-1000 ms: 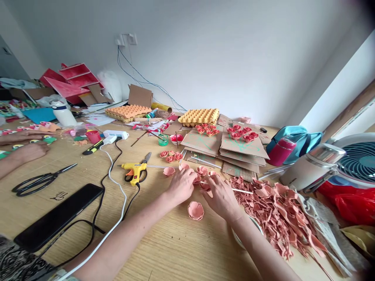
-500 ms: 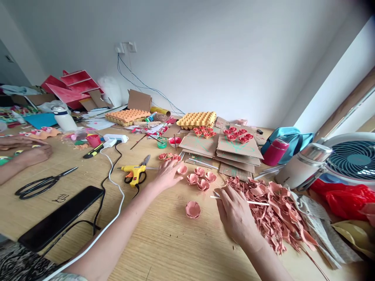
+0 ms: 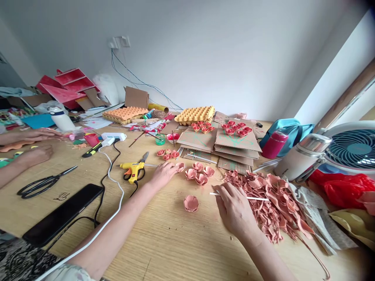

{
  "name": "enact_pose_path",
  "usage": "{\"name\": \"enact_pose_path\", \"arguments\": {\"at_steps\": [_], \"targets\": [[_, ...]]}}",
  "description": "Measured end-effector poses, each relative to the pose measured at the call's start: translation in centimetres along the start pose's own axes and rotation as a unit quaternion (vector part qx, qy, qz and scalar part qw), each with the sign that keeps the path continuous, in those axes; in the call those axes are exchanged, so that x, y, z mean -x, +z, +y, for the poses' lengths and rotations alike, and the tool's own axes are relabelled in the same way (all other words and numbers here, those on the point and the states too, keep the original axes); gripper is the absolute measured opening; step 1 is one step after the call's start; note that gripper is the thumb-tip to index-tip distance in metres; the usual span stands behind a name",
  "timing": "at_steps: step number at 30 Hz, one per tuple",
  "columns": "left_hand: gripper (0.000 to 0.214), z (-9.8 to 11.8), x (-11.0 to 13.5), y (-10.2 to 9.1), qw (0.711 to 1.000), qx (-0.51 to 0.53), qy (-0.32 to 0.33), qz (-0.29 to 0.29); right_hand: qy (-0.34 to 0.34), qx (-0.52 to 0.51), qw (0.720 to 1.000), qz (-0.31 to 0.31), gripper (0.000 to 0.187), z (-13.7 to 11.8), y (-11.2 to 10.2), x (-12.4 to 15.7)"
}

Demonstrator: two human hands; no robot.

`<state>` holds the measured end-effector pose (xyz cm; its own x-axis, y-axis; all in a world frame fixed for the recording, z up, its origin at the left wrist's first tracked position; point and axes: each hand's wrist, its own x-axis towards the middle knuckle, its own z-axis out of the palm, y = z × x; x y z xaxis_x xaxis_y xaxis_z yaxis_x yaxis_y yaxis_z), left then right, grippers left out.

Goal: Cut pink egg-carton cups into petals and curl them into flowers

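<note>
My right hand [image 3: 233,207] pinches a thin white stick [image 3: 254,198] that lies across the edge of a heap of pink cardboard scraps [image 3: 274,203]. My left hand [image 3: 162,173] reaches left over the table, fingers curled around a pink paper flower [image 3: 180,167], close to the yellow glue gun [image 3: 133,169]. Three more pink flowers [image 3: 199,175] sit in a cluster between my hands. A single pink flower [image 3: 191,203] lies nearer to me on the wooden table [image 3: 175,242].
Another person's hands [image 3: 35,144] rest at the far left. Black scissors [image 3: 41,182], a black phone [image 3: 63,212] and cables lie left. Stacked cardboard with red flowers [image 3: 234,130], egg trays [image 3: 195,115], a steel pot [image 3: 301,158] and a fan [image 3: 351,150] stand behind and right.
My hands have parted. The left moved left toward the glue gun with a flower; the right drew back to the scrap heap holding the white stick.
</note>
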<state>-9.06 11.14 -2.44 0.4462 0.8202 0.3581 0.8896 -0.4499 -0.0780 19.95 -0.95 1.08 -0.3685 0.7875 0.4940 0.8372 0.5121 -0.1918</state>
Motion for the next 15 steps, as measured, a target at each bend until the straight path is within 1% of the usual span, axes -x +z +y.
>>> {"name": "enact_pose_path", "arguments": {"at_steps": [5, 8, 10, 13, 15], "targets": [[0.03, 0.5, 1.6, -0.9, 1.0, -0.002, 0.019, 0.022, 0.001, 0.011, 1.0, -0.002, 0.017, 0.2, 0.0, 0.2], [0.031, 1.2, 2.8, -1.4, 0.998, 0.011, 0.038, 0.04, -0.001, 0.019, 1.0, -0.005, 0.015, 0.2, 0.1, 0.2], [0.025, 1.9, 3.4, -1.7, 0.998, 0.027, 0.044, 0.041, -0.003, 0.021, 1.0, -0.005, 0.015, 0.2, 0.2, 0.2], [0.016, 2.8, 3.9, -2.2, 0.997, 0.055, 0.035, 0.038, -0.004, 0.023, 1.0, -0.004, 0.015, 0.1, 0.2, 0.2], [0.021, 3.0, 4.0, -2.4, 0.996, 0.082, 0.02, 0.037, -0.004, 0.024, 1.0, -0.004, 0.016, 0.1, 0.3, 0.2]]}}
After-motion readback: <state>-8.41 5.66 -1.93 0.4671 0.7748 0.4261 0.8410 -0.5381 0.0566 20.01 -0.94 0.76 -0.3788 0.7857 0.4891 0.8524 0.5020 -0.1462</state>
